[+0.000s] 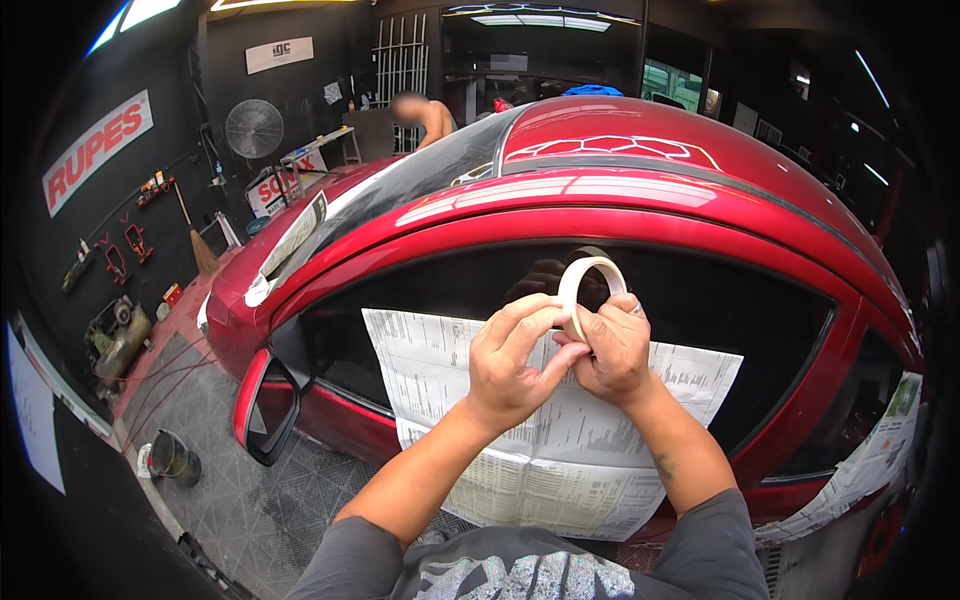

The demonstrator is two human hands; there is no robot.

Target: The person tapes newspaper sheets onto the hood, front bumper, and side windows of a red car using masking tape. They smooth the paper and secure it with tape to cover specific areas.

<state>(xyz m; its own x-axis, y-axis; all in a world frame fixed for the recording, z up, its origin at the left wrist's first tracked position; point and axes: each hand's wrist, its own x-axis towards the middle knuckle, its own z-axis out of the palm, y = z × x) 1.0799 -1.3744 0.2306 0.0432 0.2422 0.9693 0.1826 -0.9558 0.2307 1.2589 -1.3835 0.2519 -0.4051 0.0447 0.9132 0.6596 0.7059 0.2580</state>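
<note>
A roll of pale masking tape (569, 290) stands on edge between my two hands, in front of the dark side window (700, 300) of a red car (420, 237). My right hand (617, 345) grips the roll from its lower right side. The fingers of my left hand (517, 357) pinch together at the roll's left edge; whether a tape end lies between them is too small to see. Below the hands, a printed newspaper sheet (560, 440) covers the lower window and door.
A side mirror (268, 408) juts out on the left. More newspaper (870, 460) hangs on the rear door. A dark bucket (176, 458) and a compressor (122, 340) stand on the floor at left. Beyond the windshield, another person (432, 118) is beside the car. A fan (254, 129) is by the wall.
</note>
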